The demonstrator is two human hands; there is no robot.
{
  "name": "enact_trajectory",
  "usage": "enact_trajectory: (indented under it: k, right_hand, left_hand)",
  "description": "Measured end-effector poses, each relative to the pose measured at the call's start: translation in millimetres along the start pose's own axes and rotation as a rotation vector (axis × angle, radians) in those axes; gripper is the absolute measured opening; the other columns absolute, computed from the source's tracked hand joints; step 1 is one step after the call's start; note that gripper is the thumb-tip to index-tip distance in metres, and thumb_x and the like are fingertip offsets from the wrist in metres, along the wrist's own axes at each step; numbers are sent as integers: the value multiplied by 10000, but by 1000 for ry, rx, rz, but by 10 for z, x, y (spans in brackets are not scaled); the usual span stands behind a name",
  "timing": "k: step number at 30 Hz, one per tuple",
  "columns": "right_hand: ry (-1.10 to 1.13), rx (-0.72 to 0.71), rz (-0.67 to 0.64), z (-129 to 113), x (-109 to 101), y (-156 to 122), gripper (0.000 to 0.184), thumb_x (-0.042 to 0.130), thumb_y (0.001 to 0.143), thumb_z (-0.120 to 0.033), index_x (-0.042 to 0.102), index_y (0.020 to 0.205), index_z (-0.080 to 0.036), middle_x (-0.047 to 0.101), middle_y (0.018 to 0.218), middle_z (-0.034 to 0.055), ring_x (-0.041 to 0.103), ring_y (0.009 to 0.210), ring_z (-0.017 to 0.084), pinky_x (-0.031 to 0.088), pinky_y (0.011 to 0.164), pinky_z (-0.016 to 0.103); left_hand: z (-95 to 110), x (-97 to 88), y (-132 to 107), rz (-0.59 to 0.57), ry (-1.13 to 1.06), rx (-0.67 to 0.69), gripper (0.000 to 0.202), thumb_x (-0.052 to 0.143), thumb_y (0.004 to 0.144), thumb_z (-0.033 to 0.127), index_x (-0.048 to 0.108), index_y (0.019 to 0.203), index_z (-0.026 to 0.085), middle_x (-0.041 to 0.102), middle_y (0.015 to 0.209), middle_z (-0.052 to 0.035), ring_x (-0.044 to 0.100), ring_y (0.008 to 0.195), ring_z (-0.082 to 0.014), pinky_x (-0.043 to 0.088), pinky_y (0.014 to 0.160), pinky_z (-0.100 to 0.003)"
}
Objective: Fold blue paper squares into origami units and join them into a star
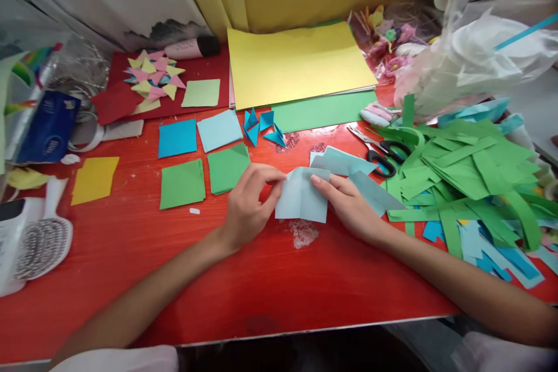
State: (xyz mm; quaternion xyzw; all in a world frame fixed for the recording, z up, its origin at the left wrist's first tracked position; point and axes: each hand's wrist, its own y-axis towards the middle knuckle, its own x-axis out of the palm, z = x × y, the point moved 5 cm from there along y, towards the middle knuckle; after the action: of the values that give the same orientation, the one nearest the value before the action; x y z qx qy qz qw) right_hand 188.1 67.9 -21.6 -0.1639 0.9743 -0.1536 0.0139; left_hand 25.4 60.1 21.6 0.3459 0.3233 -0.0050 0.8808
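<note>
A light blue paper square (301,197) with a crease down its middle is held up between my two hands. My left hand (250,203) pinches its upper left edge between thumb and fingers. On the opposite side, my right hand (351,203) grips it with the thumb on top; its other fingers are behind the paper. Just beyond my right hand lie pale blue paper pieces (346,161). Stacks of green squares (229,167), light blue squares (219,130) and blue squares (177,138) lie past my left hand. Small folded blue paper pieces (251,126) stand near them.
Black-handled scissors (383,151) lie beside a heap of green paper strips (475,168) at the right. Large yellow sheets (296,67) are at the back, near a folded paper star ornament (156,75). A white hairbrush (46,241) rests at the left of the red table (261,296).
</note>
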Motion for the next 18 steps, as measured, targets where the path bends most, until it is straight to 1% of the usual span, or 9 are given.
enact_trajectory:
  k: [3, 4, 5, 8, 10, 12, 13, 15, 18]
  right_hand:
    - [69, 50, -13, 49, -27, 33, 378, 555, 859, -516, 563, 727, -162, 503, 701, -14, 443, 623, 87, 351, 569, 224]
    - [99, 68, -20, 66, -34, 46, 367, 572, 849, -512, 576, 738, -162, 519, 705, -10, 457, 626, 92, 357, 571, 227]
    - [128, 84, -26, 80, -40, 57, 351, 584, 843, -504, 599, 763, -163, 546, 720, -2, 481, 642, 102, 372, 583, 234]
    - [177, 102, -42, 98, -48, 75, 303, 609, 833, -469, 656, 820, -170, 626, 785, 24, 549, 708, 138, 421, 641, 263]
    - [185, 94, -53, 93, -38, 69, 268, 626, 829, -441, 677, 823, -178, 654, 807, 25, 566, 720, 138, 434, 659, 263]
    - [215, 86, -61, 86, -13, 50, 235, 631, 832, -414, 696, 842, -188, 670, 818, 23, 579, 720, 135, 446, 671, 261]
    - [241, 84, -62, 85, 4, 38, 225, 628, 836, -403, 702, 856, -191, 676, 823, 23, 585, 719, 136, 455, 681, 265]
    - [307, 89, -65, 86, 50, 12, 220, 625, 838, -388, 709, 874, -187, 684, 829, 31, 599, 723, 142, 474, 703, 277]
    - [406, 93, -85, 79, 122, -16, 206, 641, 825, -364, 708, 866, -174, 689, 819, 36, 606, 715, 139, 490, 726, 283]
  left_hand:
    - [47, 11, 34, -68, 96, 278, 212, 610, 788, 31, 581, 971, 134, 652, 920, -67, 639, 876, -141, 562, 771, -251]
    - [53, 15, 32, -82, 112, 357, 209, 617, 781, 31, 582, 967, 120, 663, 945, -88, 653, 909, -160, 573, 795, -265]
    - [62, 9, 23, -73, 131, 439, 210, 627, 775, 35, 583, 965, 111, 672, 951, -99, 661, 928, -172, 580, 811, -271]
    - [76, 12, -16, -82, 184, 598, 186, 631, 790, 82, 591, 970, 107, 686, 945, -103, 668, 963, -190, 590, 859, -294]
    - [89, 20, -47, -100, 202, 668, 173, 626, 802, 109, 600, 973, 105, 690, 945, -106, 670, 955, -193, 594, 866, -304]
    - [101, 25, -73, -113, 198, 709, 175, 631, 798, 109, 611, 972, 106, 694, 945, -108, 671, 954, -200, 597, 862, -309]
    - [101, 22, -80, -114, 178, 709, 178, 634, 795, 104, 616, 972, 117, 696, 946, -101, 671, 962, -201, 598, 857, -306]
    - [85, 14, -80, -124, 97, 661, 184, 627, 801, 99, 623, 973, 165, 700, 950, -66, 669, 987, -190, 597, 852, -292]
    - [45, 12, -67, -167, -41, 539, 217, 614, 815, 96, 623, 989, 226, 704, 975, -27, 664, 1015, -166, 582, 870, -274]
